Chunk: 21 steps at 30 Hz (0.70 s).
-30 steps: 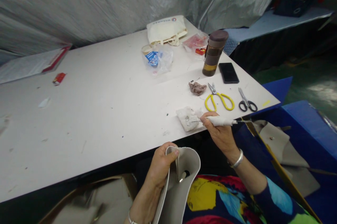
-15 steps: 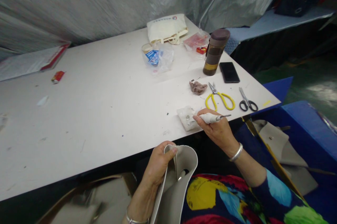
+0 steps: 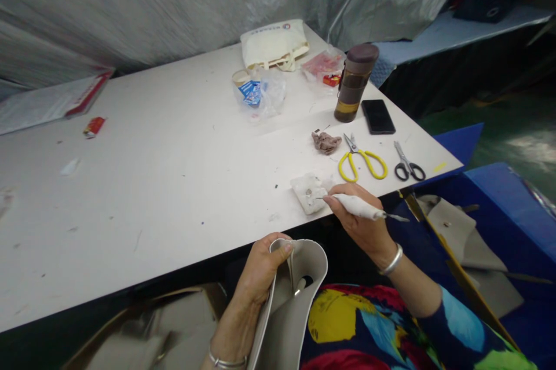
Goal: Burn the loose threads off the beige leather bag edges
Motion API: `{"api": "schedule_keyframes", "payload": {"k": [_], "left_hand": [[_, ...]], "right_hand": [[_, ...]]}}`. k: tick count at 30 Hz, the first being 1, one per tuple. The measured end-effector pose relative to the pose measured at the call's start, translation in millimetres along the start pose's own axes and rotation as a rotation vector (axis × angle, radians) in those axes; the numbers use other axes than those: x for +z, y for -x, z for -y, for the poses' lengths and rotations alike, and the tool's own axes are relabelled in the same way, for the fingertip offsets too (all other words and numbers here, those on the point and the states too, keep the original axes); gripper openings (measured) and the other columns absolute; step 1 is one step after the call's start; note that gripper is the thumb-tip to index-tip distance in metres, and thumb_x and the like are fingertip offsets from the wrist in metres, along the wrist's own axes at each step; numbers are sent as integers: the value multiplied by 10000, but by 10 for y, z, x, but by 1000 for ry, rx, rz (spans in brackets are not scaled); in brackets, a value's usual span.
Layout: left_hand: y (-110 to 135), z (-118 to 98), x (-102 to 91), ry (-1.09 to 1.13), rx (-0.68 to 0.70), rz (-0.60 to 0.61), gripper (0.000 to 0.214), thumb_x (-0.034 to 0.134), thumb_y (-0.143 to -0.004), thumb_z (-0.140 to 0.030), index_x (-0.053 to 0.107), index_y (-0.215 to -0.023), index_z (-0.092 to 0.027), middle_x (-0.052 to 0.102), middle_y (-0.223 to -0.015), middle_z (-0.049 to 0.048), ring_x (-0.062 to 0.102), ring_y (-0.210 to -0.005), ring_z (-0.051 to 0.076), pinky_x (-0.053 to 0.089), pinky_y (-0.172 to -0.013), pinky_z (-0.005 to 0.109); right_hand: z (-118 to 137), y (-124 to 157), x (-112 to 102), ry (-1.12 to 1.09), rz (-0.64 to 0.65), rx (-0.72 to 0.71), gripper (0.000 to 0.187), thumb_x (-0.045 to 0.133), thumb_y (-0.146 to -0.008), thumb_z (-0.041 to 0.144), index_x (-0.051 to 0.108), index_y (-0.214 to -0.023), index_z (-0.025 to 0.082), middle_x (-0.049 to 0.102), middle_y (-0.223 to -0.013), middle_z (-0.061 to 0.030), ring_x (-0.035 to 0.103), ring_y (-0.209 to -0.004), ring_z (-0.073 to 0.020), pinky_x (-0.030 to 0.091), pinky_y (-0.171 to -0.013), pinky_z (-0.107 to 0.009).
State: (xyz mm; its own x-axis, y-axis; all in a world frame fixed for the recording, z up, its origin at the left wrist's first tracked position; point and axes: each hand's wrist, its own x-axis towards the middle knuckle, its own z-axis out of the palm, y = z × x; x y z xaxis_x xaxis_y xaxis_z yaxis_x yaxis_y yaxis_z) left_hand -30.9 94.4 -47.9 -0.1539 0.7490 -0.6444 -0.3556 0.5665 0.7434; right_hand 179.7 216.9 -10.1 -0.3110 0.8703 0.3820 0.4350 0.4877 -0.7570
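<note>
The curled rim of a pale leather piece is pinched shut-fingered by the left hand at six o'clock. A white-handled awl is gripped closed by the right hand, its tip laid at a small fittings packet — fitting apparently unfinished. Yellow scissors lie at two o'clock.

- Just beyond my right hand, the small packet blocks the table edge.
- Farther ahead, the crumpled rag, yellow scissors and black scissors crowd the corner.
- Leftward of my fingers, the tabletop lies open.
- My left hand grips the grey bag below the table edge.
</note>
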Motion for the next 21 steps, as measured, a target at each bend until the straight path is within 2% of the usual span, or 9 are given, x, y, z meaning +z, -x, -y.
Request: {"api": "schedule_keyframes", "payload": {"k": [2, 4, 8, 12, 21], "left_hand": [[-2, 5, 9, 28, -10, 8, 455, 947, -602, -439, 697, -859, -158, 687, -664, -1, 584, -571, 135, 425, -586, 247], [-3, 4, 20, 46, -23, 20, 463, 959, -585, -433, 698, -849, -157, 684, -659, -4, 580, -563, 130, 426, -585, 245], [1, -10, 35, 60, -35, 44, 466, 973, -573, -425, 702, -840, -155, 700, -681, 5, 592, -568, 130, 438, -596, 247], [4, -4, 33, 59, -30, 64, 474, 979, -572, -432, 707, -841, -154, 700, -674, 7, 587, -559, 127, 437, -594, 247], [-19, 64, 8, 45, 14, 74, 454, 970, -600, -428, 708, -850, -155, 700, -689, 10, 591, -585, 135, 434, -611, 253]], "right_hand": [[51, 118, 26, -201, 21, 125, 290, 577, -1039, 471, 655, -909, 224, 690, -800, -37, 648, -752, -206, 513, -753, -338], [84, 244, 90, -388, 102, 249, 322, 572, -1036, 489, 651, -885, 216, 646, -710, -4, 623, -668, -182, 504, -673, -309], [79, 423, 238, -569, 183, 382, 337, 621, -1002, 507, 658, -866, 200, 633, -685, 6, 607, -647, -169, 489, -641, -292], [54, 467, 302, -638, 204, 421, 329, 642, -986, 502, 657, -868, 196, 630, -691, 10, 597, -657, -163, 481, -654, -286], [91, 473, 329, -653, 240, 407, 277, 662, -976, 456, 669, -893, 192, 612, -714, 15, 565, -664, -149, 447, -637, -272]]}}
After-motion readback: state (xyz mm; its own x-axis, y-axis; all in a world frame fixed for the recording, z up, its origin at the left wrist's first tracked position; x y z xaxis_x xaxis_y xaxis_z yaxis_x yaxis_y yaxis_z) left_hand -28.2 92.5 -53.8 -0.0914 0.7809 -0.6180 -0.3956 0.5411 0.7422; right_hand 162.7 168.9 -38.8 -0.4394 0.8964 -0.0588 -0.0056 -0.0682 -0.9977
